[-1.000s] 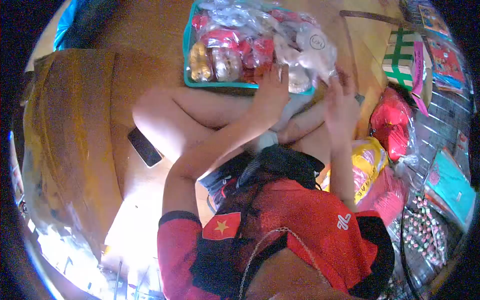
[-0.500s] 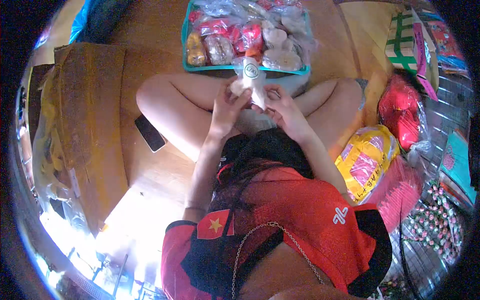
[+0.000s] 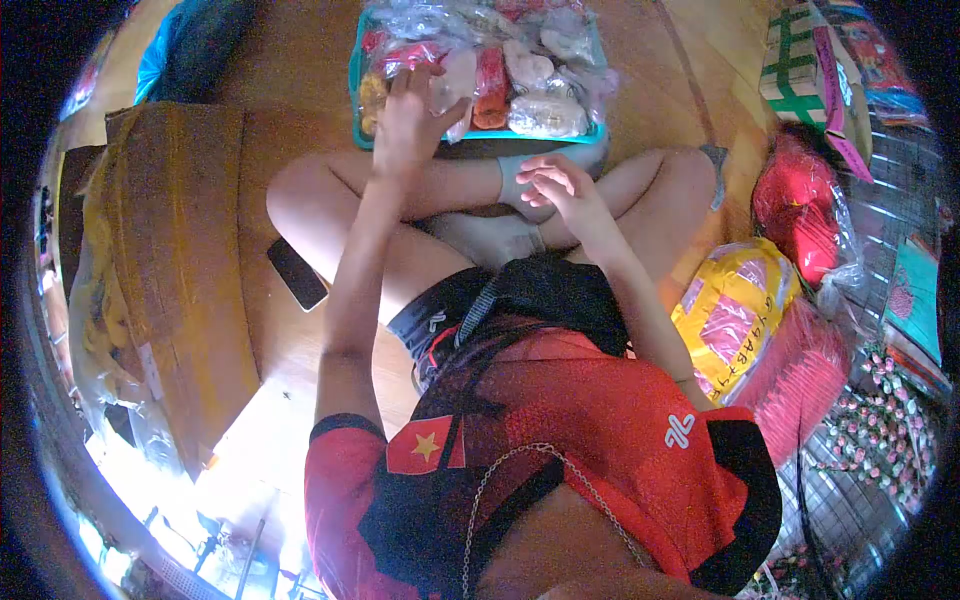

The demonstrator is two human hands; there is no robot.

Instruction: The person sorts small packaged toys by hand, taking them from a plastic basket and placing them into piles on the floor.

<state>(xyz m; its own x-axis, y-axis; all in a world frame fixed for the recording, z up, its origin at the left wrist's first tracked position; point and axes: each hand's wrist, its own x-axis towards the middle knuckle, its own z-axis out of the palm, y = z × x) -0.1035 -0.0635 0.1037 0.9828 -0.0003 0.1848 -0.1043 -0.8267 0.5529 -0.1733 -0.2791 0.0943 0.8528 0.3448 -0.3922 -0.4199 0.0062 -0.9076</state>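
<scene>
Over the left front of the turquoise basket (image 3: 357, 100), my left hand (image 3: 408, 120) has its fingers and thumb spread. A white wrapped bundle (image 3: 459, 82) lies in the basket beside that hand, between the fingers and thumb in this view. Red, orange, gold and white bundles in clear plastic fill the basket, among them an orange-red one (image 3: 491, 95) and a white one (image 3: 548, 116). Above my crossed legs, my right hand (image 3: 556, 185) is held in the air with loosely bent fingers apart, nothing in it.
On the left stands a large cardboard box (image 3: 180, 260), with a phone (image 3: 297, 275) on the floor by my knee. At right lie a yellow parcel (image 3: 735, 310), a red bagged item (image 3: 800, 215), a pink bundle (image 3: 800, 370) and a green-taped box (image 3: 790, 70).
The white bundle that both hands held over my lap is now in the basket. My left hand has moved forward and left; my right hand has come away with its fingers loose.
</scene>
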